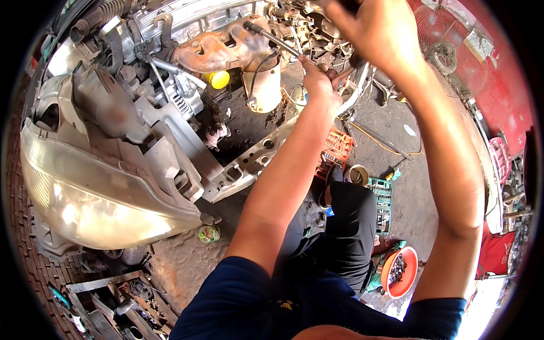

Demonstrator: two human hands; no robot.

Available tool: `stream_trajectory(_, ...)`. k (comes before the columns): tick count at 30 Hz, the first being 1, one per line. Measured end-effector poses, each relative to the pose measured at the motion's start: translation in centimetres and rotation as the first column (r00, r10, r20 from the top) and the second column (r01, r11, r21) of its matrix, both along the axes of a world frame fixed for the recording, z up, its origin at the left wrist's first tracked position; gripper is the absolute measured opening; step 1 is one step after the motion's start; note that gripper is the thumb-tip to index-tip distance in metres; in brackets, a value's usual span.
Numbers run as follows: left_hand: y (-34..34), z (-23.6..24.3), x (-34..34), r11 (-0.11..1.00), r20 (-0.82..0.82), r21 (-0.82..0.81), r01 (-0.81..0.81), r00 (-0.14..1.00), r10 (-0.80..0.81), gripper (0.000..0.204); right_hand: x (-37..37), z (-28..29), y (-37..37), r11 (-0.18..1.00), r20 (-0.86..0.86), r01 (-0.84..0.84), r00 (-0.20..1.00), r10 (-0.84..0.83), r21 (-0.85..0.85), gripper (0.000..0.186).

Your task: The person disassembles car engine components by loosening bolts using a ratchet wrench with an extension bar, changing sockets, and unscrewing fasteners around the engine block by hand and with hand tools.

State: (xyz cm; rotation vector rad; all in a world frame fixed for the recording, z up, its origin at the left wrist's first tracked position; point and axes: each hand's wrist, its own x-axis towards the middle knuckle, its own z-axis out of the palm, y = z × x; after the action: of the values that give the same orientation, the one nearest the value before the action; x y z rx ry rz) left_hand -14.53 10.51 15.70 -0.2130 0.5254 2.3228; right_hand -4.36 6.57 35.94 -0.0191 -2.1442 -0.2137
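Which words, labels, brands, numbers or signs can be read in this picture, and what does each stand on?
No text can be read clearly.
Dark blue shirt: a small yellowish emblem, too small to make out.
Small bottle on the ground: any label is too small to read.
Fan: any hub marking is too blurred to read.
Long metal tool in the left hand: no readable marking.

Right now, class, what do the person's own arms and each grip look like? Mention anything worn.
The left arm and right arm come out of short, dark-blue sleeves and are bare below them. The left grip and right grip are ungloved hands. No watch or bracelet shows on either arm.
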Motion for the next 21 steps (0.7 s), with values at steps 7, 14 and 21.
stream_trajectory(7,-0.4,0.1,-0.2,0.999,0.029,0.03,0.024,0.999,-0.025,0.065,-2.1,1.2,-2.0,0.804,0.303,0.425,0.769,-0.563,0.416,0.018)
stream_trajectory(14,-0.2,-1.4,-0.4,0.892,-0.028,0.427,0.149,0.988,-0.152,0.069,-2.5,2.0,-1.7,0.659,0.426,0.404,0.528,-0.734,0.634,0.022)
stream_trajectory(21,-0.2,-1.6,-1.5,0.918,-0.057,0.36,0.167,0.986,-0.158,0.065,-2.7,2.7,-4.0,0.684,0.44,0.645,0.533,-0.723,0.342,0.033)
